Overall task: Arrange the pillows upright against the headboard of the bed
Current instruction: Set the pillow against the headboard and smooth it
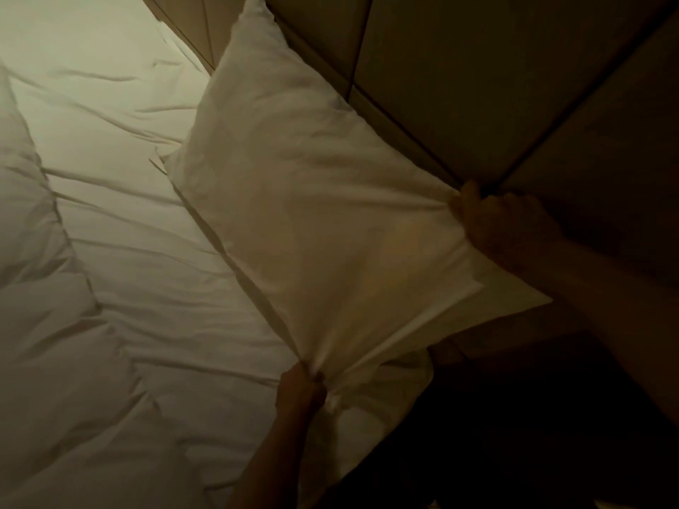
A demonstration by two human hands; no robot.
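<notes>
A large white pillow [312,200] leans against the brown panelled headboard [496,86], its long side running from the top centre down to the lower right. My left hand [301,393] pinches the pillowcase at the pillow's lower near corner, with the cloth bunched in the fist. Up at the edge that touches the headboard, my right hand [503,222] grips the fabric. The pillow stands on the white sheet. Only this one pillow shows.
A wrinkled white sheet [121,115] covers the mattress on the left. A rumpled white duvet [73,343] fills the lower left. To the lower right, beside the bed's edge, lies a dark area [514,435]. The room is dim.
</notes>
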